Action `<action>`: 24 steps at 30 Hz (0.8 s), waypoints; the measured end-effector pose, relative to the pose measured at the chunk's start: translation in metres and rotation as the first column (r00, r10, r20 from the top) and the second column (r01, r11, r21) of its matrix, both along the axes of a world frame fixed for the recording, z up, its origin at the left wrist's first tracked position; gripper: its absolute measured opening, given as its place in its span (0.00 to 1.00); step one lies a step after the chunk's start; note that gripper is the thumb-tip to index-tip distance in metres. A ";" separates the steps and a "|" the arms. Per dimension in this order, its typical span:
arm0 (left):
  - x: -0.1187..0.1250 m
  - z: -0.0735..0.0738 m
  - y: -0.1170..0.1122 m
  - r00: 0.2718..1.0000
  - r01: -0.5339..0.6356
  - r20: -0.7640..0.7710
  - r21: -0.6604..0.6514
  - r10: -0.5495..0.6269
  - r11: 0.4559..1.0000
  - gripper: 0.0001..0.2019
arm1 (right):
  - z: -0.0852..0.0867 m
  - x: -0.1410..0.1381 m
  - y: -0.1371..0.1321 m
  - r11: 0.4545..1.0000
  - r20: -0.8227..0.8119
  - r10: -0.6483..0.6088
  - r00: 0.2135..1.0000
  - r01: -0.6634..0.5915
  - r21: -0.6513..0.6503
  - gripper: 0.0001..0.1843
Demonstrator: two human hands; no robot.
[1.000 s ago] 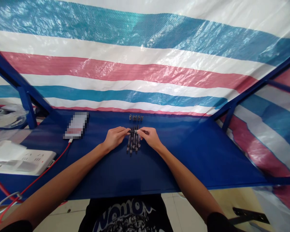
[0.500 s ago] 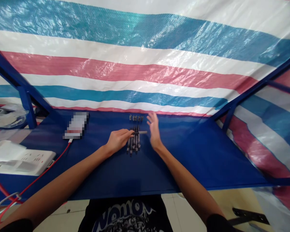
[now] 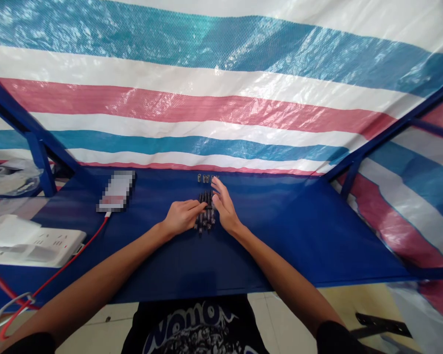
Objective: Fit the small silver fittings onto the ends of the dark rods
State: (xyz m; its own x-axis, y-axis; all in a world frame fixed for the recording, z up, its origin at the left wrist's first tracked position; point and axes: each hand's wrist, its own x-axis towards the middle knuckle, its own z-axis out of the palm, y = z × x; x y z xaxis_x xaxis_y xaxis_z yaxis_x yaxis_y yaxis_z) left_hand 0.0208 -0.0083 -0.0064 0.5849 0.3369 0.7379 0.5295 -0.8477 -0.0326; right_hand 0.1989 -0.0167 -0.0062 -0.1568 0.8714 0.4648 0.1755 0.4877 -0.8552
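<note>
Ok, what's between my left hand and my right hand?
A cluster of dark pen-like pieces on the blue tabletop, seen in the head view.

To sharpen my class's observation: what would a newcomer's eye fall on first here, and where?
First, the glossy red, white and blue striped sheet filling the upper view. Next, mid-view over the blue table, the left grip and open right grip at a cluster of dark pen-like rods. Then the pixelated device on the table's left side.
</note>
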 end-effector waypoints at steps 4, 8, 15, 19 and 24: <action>-0.013 0.000 0.012 0.999 -0.034 -0.042 -0.022 0.033 0.999 0.11 | 0.006 0.008 0.002 0.997 -0.012 -0.060 0.998 0.061 0.044 0.29; -0.023 -0.007 0.020 0.990 -0.130 0.048 -0.105 0.135 0.986 0.11 | 0.008 0.020 0.009 0.970 -0.036 -0.226 0.974 0.228 0.083 0.18; -0.020 -0.005 0.021 0.980 -0.197 0.005 -0.074 0.198 0.978 0.12 | 0.009 0.020 0.010 0.979 0.062 -0.189 0.980 0.183 0.084 0.08; -0.019 -0.004 0.020 0.982 -0.190 0.011 -0.071 0.191 0.979 0.11 | 0.012 0.018 0.007 0.977 0.056 -0.204 0.977 0.200 0.070 0.08; -0.021 -0.006 0.021 0.987 -0.157 0.033 -0.045 0.159 0.987 0.10 | 0.015 0.018 0.006 0.982 0.059 -0.182 0.981 0.178 0.068 0.09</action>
State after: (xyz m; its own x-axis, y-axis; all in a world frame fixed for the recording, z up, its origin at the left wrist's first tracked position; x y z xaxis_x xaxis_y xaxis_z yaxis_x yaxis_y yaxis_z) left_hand -0.0004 0.0126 -0.0120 0.4949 0.4545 0.7406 0.6571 -0.7535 0.0233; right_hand 0.2168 -0.0112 0.0090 -0.0314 0.8580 0.5126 0.3196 0.4946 -0.8082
